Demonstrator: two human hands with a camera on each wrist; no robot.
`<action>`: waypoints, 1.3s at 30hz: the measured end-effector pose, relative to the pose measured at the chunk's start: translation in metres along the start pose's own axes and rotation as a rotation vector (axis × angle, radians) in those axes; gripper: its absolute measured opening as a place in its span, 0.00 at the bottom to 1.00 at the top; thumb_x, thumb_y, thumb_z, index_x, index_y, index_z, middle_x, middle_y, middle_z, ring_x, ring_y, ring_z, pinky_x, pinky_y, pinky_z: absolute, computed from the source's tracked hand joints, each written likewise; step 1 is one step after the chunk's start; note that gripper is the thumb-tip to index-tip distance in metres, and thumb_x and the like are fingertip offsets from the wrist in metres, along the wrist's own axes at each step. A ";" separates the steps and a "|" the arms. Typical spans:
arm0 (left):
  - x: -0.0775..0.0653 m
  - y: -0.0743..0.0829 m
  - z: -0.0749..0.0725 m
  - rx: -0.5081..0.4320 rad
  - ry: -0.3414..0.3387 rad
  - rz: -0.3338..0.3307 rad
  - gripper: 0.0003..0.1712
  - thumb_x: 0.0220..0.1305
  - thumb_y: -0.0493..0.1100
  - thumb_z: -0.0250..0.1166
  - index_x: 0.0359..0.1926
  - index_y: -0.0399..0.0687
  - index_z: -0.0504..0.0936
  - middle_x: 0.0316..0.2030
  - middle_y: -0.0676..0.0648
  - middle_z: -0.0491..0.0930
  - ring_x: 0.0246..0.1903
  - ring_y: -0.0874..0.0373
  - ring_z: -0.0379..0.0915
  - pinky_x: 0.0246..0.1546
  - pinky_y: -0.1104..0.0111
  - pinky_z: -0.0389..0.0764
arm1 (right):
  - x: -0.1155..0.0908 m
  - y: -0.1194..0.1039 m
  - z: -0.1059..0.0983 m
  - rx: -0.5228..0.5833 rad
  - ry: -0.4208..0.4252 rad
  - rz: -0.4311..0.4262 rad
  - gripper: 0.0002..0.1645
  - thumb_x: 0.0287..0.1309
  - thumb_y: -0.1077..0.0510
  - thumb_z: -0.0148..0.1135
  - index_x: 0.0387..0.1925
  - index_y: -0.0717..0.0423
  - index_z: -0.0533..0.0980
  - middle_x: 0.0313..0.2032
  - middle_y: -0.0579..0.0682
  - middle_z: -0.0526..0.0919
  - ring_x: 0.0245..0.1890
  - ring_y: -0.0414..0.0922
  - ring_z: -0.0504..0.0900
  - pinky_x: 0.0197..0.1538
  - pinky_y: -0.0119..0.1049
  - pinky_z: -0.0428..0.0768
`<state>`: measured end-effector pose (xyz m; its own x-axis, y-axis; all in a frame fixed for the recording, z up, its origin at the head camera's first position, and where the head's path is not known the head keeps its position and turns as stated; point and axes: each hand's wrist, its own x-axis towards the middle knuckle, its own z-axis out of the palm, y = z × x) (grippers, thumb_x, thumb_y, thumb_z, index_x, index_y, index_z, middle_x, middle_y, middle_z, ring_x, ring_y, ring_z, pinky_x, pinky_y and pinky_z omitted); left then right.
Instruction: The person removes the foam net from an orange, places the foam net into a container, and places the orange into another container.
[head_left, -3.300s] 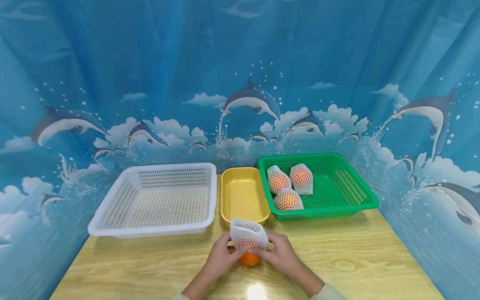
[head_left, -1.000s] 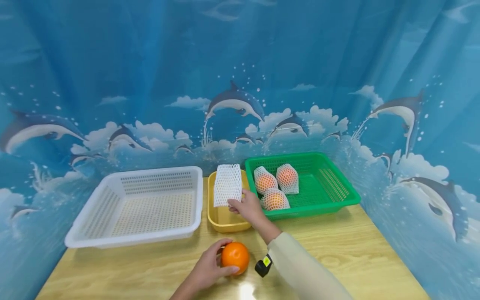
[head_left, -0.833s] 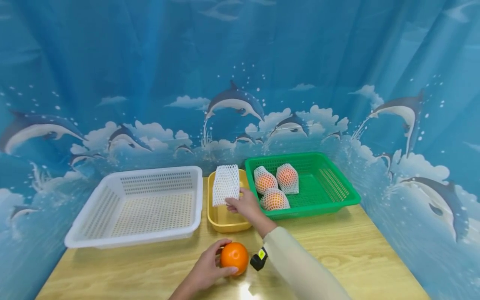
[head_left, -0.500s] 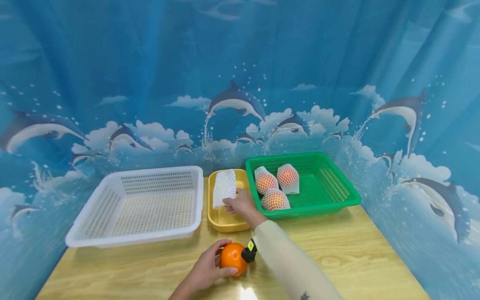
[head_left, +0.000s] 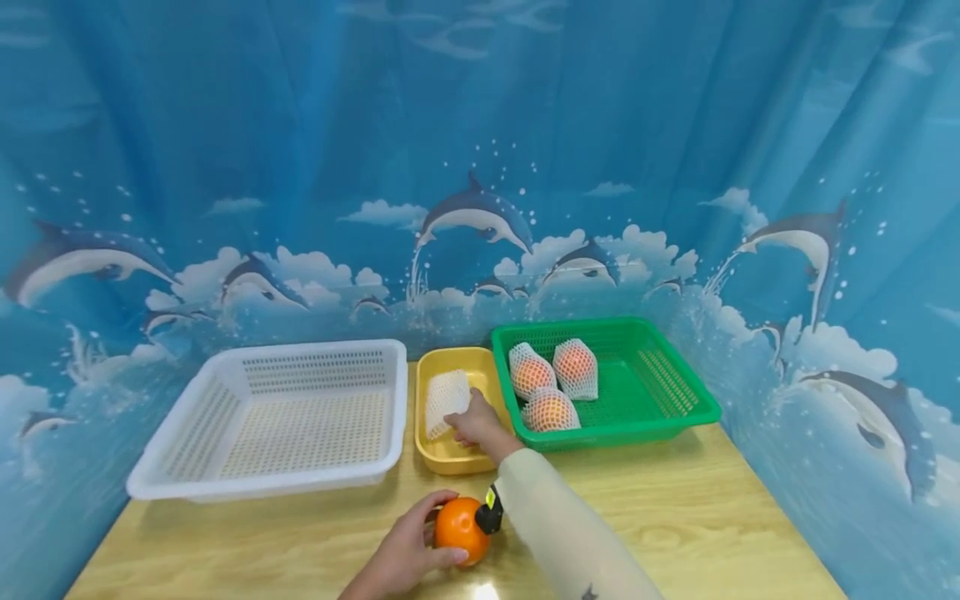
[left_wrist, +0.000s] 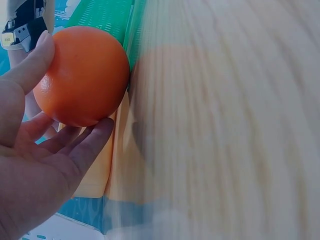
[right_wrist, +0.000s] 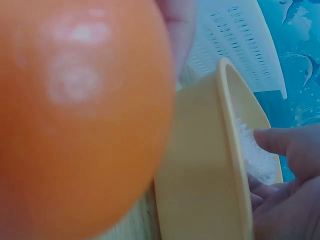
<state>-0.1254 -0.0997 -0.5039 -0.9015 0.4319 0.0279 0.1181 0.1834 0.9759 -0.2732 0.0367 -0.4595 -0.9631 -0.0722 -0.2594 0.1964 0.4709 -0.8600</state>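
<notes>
A smooth orange (head_left: 459, 530) sits at the front of the table, held by my left hand (head_left: 405, 546) with thumb on one side and fingers on the other. My right hand (head_left: 480, 425) reaches into the yellow tray (head_left: 450, 467). A white foam net sleeve (head_left: 446, 398) lies in that tray, right at the hand's fingertips. In the right wrist view the thumb stands apart from the fingers, with the net (right_wrist: 260, 160) showing in the gap. The orange (right_wrist: 85, 125) fills the left of that view. Left wrist view: fingertips touch the orange (left_wrist: 85, 75) from below.
A green basket (head_left: 615, 437) at the right bears three fruits in foam nets (head_left: 576, 369). On the left stands a white basket (head_left: 277, 483). A black wrist camera (head_left: 490, 512) overlaps the orange in the head view. Behind the wooden table (head_left: 675, 517) hangs a blue dolphin curtain (head_left: 480, 108).
The net sleeve came off the orange and went into the yellow tray with my right hand, sinking lower over the last second. My left hand stayed on the orange.
</notes>
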 end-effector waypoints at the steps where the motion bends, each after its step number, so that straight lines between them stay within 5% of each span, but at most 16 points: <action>1: 0.000 0.000 0.001 -0.002 -0.004 0.003 0.43 0.46 0.45 0.71 0.61 0.40 0.62 0.57 0.37 0.65 0.51 0.46 0.70 0.47 0.65 0.77 | 0.000 0.002 0.001 -0.003 0.010 -0.007 0.45 0.54 0.59 0.61 0.67 0.60 0.48 0.39 0.61 0.77 0.25 0.52 0.81 0.26 0.42 0.81; 7: -0.001 -0.001 0.003 0.012 -0.009 0.038 0.43 0.47 0.48 0.71 0.61 0.40 0.61 0.57 0.38 0.65 0.51 0.47 0.70 0.47 0.66 0.76 | -0.001 0.003 -0.001 0.006 0.019 0.015 0.43 0.61 0.54 0.54 0.69 0.60 0.43 0.54 0.65 0.69 0.29 0.52 0.80 0.33 0.42 0.80; 11: -0.003 -0.001 0.002 0.027 0.005 0.015 0.43 0.46 0.48 0.71 0.61 0.40 0.62 0.57 0.37 0.66 0.52 0.46 0.69 0.48 0.65 0.76 | -0.002 0.002 0.002 -0.017 -0.037 0.009 0.44 0.61 0.51 0.53 0.67 0.67 0.44 0.65 0.65 0.55 0.55 0.56 0.69 0.58 0.48 0.68; 14: -0.002 -0.001 0.001 0.032 0.001 -0.006 0.43 0.46 0.50 0.71 0.61 0.41 0.62 0.57 0.38 0.66 0.52 0.46 0.69 0.48 0.65 0.76 | -0.002 0.001 0.004 -0.082 -0.052 0.006 0.44 0.60 0.50 0.53 0.66 0.69 0.47 0.66 0.65 0.52 0.65 0.56 0.53 0.67 0.48 0.53; 24: -0.002 -0.003 -0.001 0.045 0.013 0.025 0.43 0.47 0.49 0.70 0.61 0.39 0.62 0.57 0.37 0.66 0.52 0.45 0.69 0.48 0.65 0.76 | -0.007 -0.001 0.004 -0.123 -0.068 0.038 0.50 0.60 0.41 0.50 0.68 0.67 0.40 0.67 0.65 0.47 0.67 0.57 0.48 0.67 0.49 0.51; 31: -0.003 -0.002 -0.003 0.044 0.012 0.002 0.43 0.47 0.49 0.70 0.62 0.40 0.62 0.56 0.37 0.66 0.52 0.46 0.69 0.48 0.66 0.76 | -0.012 0.000 0.009 -0.264 0.070 -0.121 0.55 0.57 0.41 0.55 0.67 0.68 0.37 0.66 0.67 0.49 0.66 0.61 0.48 0.65 0.51 0.54; 39: -0.004 -0.002 -0.007 0.058 0.005 0.011 0.43 0.48 0.49 0.70 0.62 0.39 0.61 0.58 0.36 0.65 0.53 0.45 0.68 0.47 0.67 0.76 | -0.021 -0.012 0.015 -0.302 0.034 -0.259 0.55 0.56 0.29 0.45 0.69 0.61 0.42 0.69 0.59 0.44 0.68 0.52 0.44 0.68 0.48 0.50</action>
<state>-0.1254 -0.1081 -0.5039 -0.9021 0.4296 0.0403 0.1524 0.2298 0.9612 -0.2522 0.0195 -0.4506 -0.9802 -0.1955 -0.0322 -0.1115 0.6789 -0.7257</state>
